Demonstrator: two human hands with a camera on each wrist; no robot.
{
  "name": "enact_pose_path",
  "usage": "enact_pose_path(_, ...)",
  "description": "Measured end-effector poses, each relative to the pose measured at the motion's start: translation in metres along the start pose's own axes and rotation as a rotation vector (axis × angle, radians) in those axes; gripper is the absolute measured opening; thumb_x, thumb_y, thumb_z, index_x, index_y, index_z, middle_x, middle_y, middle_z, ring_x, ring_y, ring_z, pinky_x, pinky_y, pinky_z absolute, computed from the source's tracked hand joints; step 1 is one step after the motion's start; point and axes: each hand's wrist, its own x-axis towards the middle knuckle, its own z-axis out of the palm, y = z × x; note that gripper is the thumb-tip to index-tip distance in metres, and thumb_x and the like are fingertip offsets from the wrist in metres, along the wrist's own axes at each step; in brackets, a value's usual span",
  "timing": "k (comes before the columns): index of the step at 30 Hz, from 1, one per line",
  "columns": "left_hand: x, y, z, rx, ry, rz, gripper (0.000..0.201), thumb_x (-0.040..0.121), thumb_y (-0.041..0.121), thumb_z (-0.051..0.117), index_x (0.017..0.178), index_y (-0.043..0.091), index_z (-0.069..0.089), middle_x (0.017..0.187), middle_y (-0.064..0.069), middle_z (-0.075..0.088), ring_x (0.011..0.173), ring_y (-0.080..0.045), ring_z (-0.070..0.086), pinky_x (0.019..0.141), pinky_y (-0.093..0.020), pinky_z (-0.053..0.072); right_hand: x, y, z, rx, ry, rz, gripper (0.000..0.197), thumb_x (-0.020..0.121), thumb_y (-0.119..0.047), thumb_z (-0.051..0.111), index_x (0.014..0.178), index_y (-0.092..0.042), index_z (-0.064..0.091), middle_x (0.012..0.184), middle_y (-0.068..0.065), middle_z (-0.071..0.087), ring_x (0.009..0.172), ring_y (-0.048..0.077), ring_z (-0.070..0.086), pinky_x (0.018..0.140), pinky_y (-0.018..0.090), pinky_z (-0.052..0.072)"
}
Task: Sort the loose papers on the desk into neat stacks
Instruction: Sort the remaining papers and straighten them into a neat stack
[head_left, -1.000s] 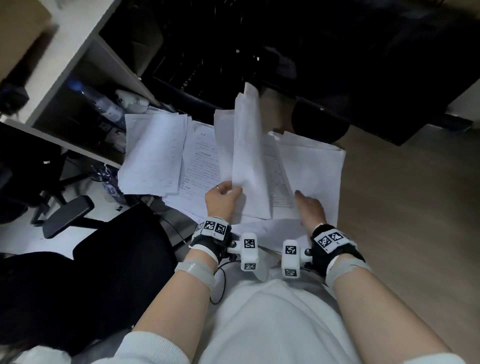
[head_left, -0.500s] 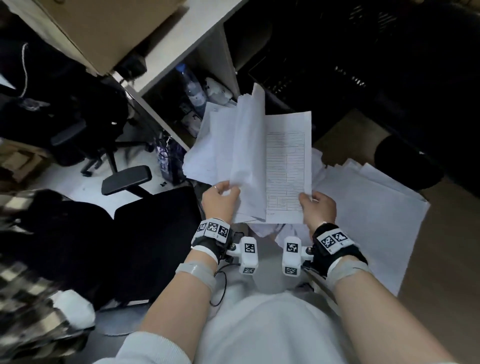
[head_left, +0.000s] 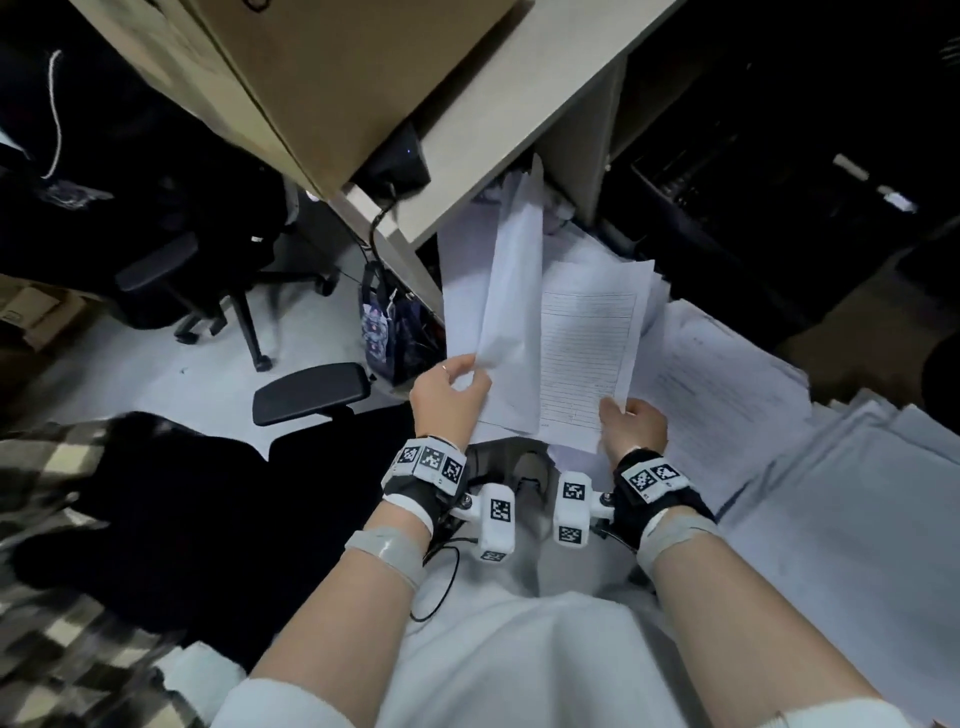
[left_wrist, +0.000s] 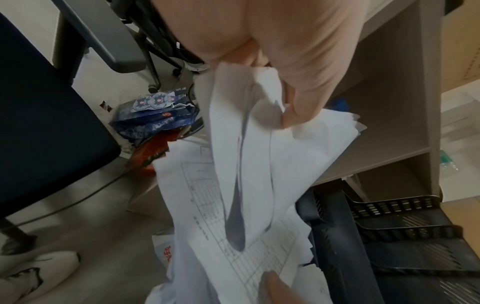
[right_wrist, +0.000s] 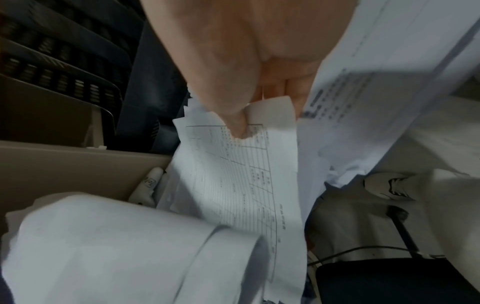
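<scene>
I hold a bundle of white papers upright in front of me. My left hand (head_left: 451, 387) grips the lower left edge of the folded blank sheets (head_left: 506, 312); its thumb pinches them (left_wrist: 259, 156) in the left wrist view. My right hand (head_left: 631, 423) pinches the lower right corner of a printed table sheet (head_left: 587, 353), seen close up as a ruled form (right_wrist: 239, 181) under the thumb. More loose papers (head_left: 727, 395) lie spread on the desk to the right, and another pile (head_left: 852, 519) lies nearer me.
A beige shelf unit (head_left: 509, 104) with a cardboard box (head_left: 332, 67) stands behind the papers. Black mesh paper trays (left_wrist: 394, 232) sit to the right of it. An office chair armrest (head_left: 311, 397) and a blue bag (head_left: 382, 327) are at the left.
The view has swung left toward the shelf. My right hand, flat on the desk papers a second ago, took hold of the table sheet, and both hands lifted the bundle.
</scene>
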Motion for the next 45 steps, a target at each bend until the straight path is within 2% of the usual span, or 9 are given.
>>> enact_pose_path(4, 0.019, -0.012, -0.007, -0.03, -0.12, -0.025, 0.022, 0.089, 0.021, 0.073, 0.108, 0.009, 0.074, 0.094, 0.012, 0.067, 0.092, -0.001, 0.061, 0.089, -0.015, 0.041, -0.002, -0.016, 0.031, 0.019, -0.129, -0.052, 0.034, 0.086, -0.024, 0.064, 0.116, -0.008, 0.064, 0.114, 0.007, 0.07, 0.1, 0.025, 0.067, 0.093, 0.038, 0.054)
enact_pose_path(8, 0.03, -0.016, 0.003, -0.055, -0.172, -0.035, 0.025, 0.091, 0.027, 0.071, 0.107, 0.008, 0.075, 0.099, 0.006, 0.07, 0.1, -0.009, 0.064, 0.096, -0.023, 0.045, -0.01, -0.03, 0.03, 0.026, -0.101, -0.178, 0.077, 0.086, -0.028, 0.073, 0.151, -0.019, 0.032, 0.153, -0.002, 0.039, 0.138, 0.016, 0.038, 0.115, 0.038, 0.032)
enact_pose_path(14, 0.018, -0.001, 0.041, -0.086, -0.301, 0.016, 0.031, 0.095, 0.027, 0.065, 0.079, 0.001, 0.07, 0.07, 0.003, 0.069, 0.065, -0.015, 0.057, 0.063, -0.027, 0.044, -0.028, -0.055, -0.005, 0.281, -0.287, -0.248, 0.039, 0.094, -0.025, 0.066, 0.133, -0.021, 0.059, 0.116, -0.018, 0.064, 0.099, -0.015, 0.059, 0.083, 0.006, 0.047)
enact_pose_path(17, 0.006, 0.01, 0.058, -0.109, -0.331, 0.055, 0.02, 0.094, 0.026, 0.066, 0.081, 0.014, 0.075, 0.067, 0.011, 0.067, 0.065, 0.004, 0.057, 0.065, -0.012, 0.043, -0.033, -0.05, -0.031, 0.303, -0.367, -0.247, 0.049, 0.093, -0.03, 0.068, 0.138, -0.021, 0.054, 0.124, -0.015, 0.064, 0.109, -0.009, 0.06, 0.093, 0.014, 0.047)
enact_pose_path(25, -0.059, 0.016, 0.099, -0.137, -0.398, 0.078, 0.021, 0.093, 0.026, 0.067, 0.073, 0.023, 0.072, 0.069, 0.008, 0.065, 0.064, -0.002, 0.053, 0.066, -0.014, 0.043, -0.045, -0.002, -0.105, 0.162, -0.447, -0.353, 0.092, 0.074, -0.011, 0.085, 0.15, -0.03, 0.036, 0.135, -0.014, 0.056, 0.122, 0.003, 0.055, 0.102, 0.028, 0.047)
enact_pose_path(33, -0.145, 0.021, 0.131, -0.228, -0.426, 0.045, 0.034, 0.09, 0.027, 0.073, 0.059, 0.015, 0.066, 0.053, 0.014, 0.058, 0.053, -0.002, 0.051, 0.062, -0.019, 0.043, -0.058, 0.058, -0.172, 0.198, -0.396, -0.419, 0.062, 0.082, -0.013, 0.076, 0.136, -0.035, 0.055, 0.125, -0.014, 0.066, 0.115, 0.004, 0.062, 0.095, 0.026, 0.053)
enact_pose_path(38, -0.191, 0.032, 0.157, -0.21, -0.53, 0.04, 0.024, 0.088, 0.03, 0.075, 0.096, 0.007, 0.073, 0.09, -0.001, 0.075, 0.077, -0.008, 0.068, 0.07, -0.017, 0.053, -0.057, 0.073, -0.216, 0.324, -0.099, -0.287, 0.023, 0.099, -0.009, 0.048, 0.104, -0.012, 0.069, 0.098, 0.002, 0.069, 0.091, 0.019, 0.063, 0.075, 0.022, 0.05)
enact_pose_path(42, -0.205, 0.032, 0.173, -0.175, -0.494, 0.006, 0.046, 0.079, 0.04, 0.077, 0.092, -0.004, 0.071, 0.083, -0.013, 0.074, 0.076, -0.026, 0.07, 0.07, -0.031, 0.056, -0.051, 0.089, -0.247, 0.485, 0.047, -0.118, 0.036, 0.091, -0.039, 0.055, 0.082, -0.006, 0.066, 0.079, 0.01, 0.066, 0.074, 0.024, 0.063, 0.076, 0.041, 0.054)
enact_pose_path(45, -0.21, 0.036, 0.177, -0.174, -0.476, -0.04, 0.029, 0.079, 0.025, 0.076, 0.084, -0.003, 0.071, 0.074, -0.011, 0.067, 0.068, -0.017, 0.06, 0.062, -0.027, 0.049, -0.044, 0.114, -0.266, 0.557, 0.164, -0.039, 0.023, 0.086, -0.024, 0.064, 0.072, -0.007, 0.055, 0.073, 0.014, 0.057, 0.068, 0.025, 0.058, 0.082, 0.059, 0.057)
